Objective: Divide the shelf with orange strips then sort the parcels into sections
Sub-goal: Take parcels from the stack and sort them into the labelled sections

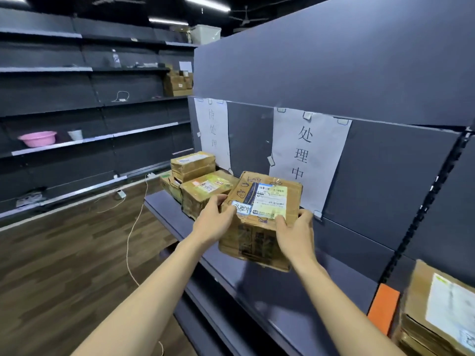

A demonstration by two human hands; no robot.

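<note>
Item 1. Cardboard parcel (259,217), brown, taped, with a white and yellow shipping label and a small handwritten sticker on its top face. Held tilted just above the grey shelf (282,289), at the centre of view, in front of the paper sign (308,160) reading 处理中.

Item 2. Left hand (214,222), at 9 o'clock of the parcel; fingers wrapped round its left edge, thumb on top near the sticker.

Item 3. Right hand (295,232), at 4 o'clock of the parcel; fingers curled round its right near corner, thumb pressed on the label's lower edge.

Item 4. Stack of parcels (198,181), at 10 o'clock of the held parcel, resting on the shelf's far left end; one smaller box on top of at least two others. Just beside the held parcel; contact cannot be told.

Item 5. Second paper sign (212,132), taped to the back panel above that stack; its writing is faint, possibly 待处理.

Item 6. Orange strip (384,308), at 4 o'clock of view, lying across the shelf, front to back.

Item 7. Further parcels (437,312), at 4 o'clock, just right of the orange strip, stacked.

Item 8. Pink basin (38,138) and white cup (75,134), at 9 o'clock, on a far wall shelf.
</note>
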